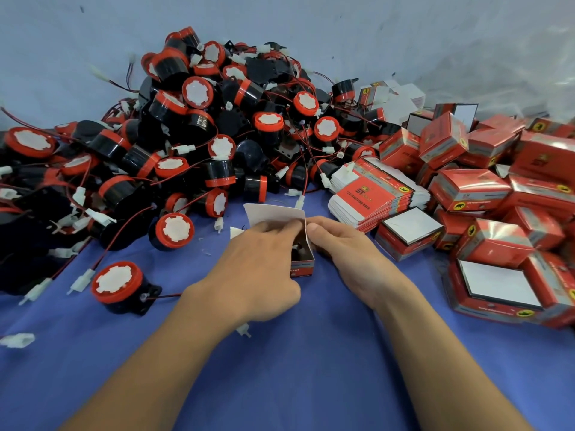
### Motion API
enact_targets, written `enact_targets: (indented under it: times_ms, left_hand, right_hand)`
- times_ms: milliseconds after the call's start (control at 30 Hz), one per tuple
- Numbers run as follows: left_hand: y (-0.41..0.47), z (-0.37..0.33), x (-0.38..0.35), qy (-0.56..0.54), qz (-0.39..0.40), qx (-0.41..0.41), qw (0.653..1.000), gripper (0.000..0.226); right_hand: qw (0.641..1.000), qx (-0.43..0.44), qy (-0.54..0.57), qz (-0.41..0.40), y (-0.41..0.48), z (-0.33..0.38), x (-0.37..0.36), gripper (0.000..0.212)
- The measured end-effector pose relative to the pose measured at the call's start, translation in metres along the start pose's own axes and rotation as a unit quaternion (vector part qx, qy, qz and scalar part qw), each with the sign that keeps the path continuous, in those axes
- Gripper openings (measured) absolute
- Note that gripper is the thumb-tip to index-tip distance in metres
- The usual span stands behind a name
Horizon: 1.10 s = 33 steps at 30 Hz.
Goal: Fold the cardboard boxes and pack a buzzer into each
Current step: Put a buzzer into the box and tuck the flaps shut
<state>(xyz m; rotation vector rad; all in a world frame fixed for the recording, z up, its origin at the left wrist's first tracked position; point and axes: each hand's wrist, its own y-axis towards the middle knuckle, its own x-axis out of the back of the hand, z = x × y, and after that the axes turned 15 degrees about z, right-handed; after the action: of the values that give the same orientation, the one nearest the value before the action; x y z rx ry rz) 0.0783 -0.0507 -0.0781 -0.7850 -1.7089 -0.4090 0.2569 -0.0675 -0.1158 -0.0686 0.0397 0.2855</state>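
Hundreds of buzzers (186, 135) are heaped far left on the bench (311, 368), with red leads and white plugs tangled through the pile. One loose buzzer (119, 286) lies nearer, left of the hands.

Left grip (261, 262) curls over the box (303, 267) mid-bench, fingertips pinching the white top flap (273, 213). The flap stands up, not yet tucked.

Risks as I see them:
- A lead or plug trapped under the flap would stop it seating.
- Forcing the flap could crease or tear the thin card.
- Uneven squeeze from the two sides could skew the carton.
- A stray plug from the heap ends just behind the flap and could snag.

Box look: small red printed carton, white inside, top open. Something dark sits in it, probably the buzzer. Can't tell if its wire is fully in.

Right grip (345, 250) holds the box's right wall, thumb pressed at the flap edge.

Further right is a stack of flat blanks (373, 194), then a pile of folded boxes (497, 188), several with a white face up.
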Motion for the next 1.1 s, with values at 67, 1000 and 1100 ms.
enact_targets:
  times_ms: [67, 1000, 1100]
  left_hand:
    - [-0.001, -0.001, 0.000, -0.023, -0.005, 0.012, 1.000, 0.058]
    - [0.011, 0.046, -0.012, -0.574, -0.046, -0.030, 0.817, 0.044]
    - [0.010, 0.045, -0.012, -0.577, -0.034, -0.046, 0.815, 0.042]
  right_hand:
    - [1.000, 0.003, -0.001, 0.001, 0.000, -0.001, 0.002, 0.026]
    - [0.978, -0.048, -0.108, -0.171, 0.011, -0.003, -0.006, 0.008]
    - [0.971, -0.049, -0.109, -0.205, 0.012, -0.001, -0.011, 0.021]
